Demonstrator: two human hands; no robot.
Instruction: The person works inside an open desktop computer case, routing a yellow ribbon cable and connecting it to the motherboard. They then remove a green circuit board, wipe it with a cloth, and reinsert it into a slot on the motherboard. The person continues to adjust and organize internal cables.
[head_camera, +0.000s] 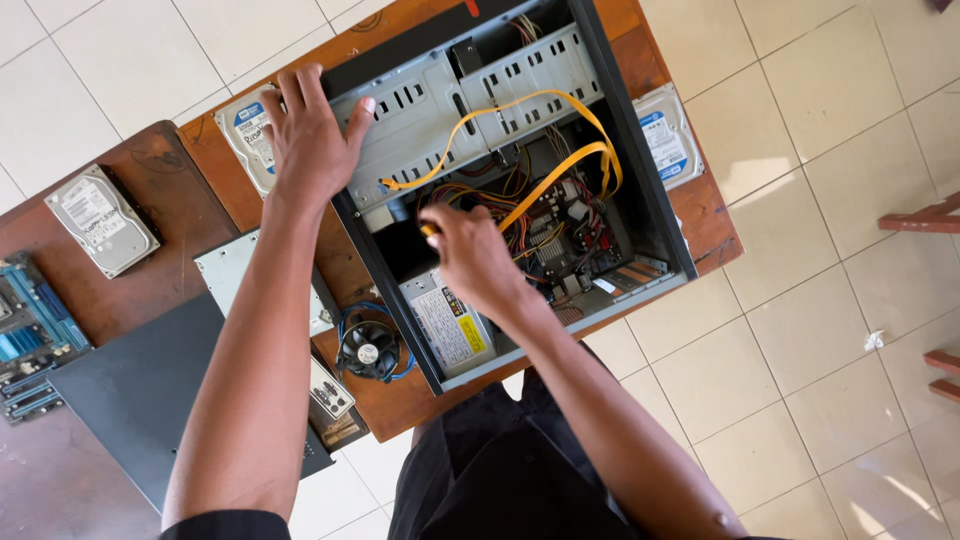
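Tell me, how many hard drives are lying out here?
3: one on the dark table at left, one partly under the left hand, one right of the case. Others may hide inside.

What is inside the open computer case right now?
Inside the computer case: drive cage, yellow ribbon cables, power supply, coloured wires. The right hand covers part of the board beneath.

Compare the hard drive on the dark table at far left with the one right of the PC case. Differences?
The silver hard drive on the dark table lies fully in view, clear of the case; the silver hard drive right of the open black PC case is partly hidden by the case wall. The left one's label is white and grey; the right one's has a blue band. The left one sits far from both hands. Both lie flat, label up.
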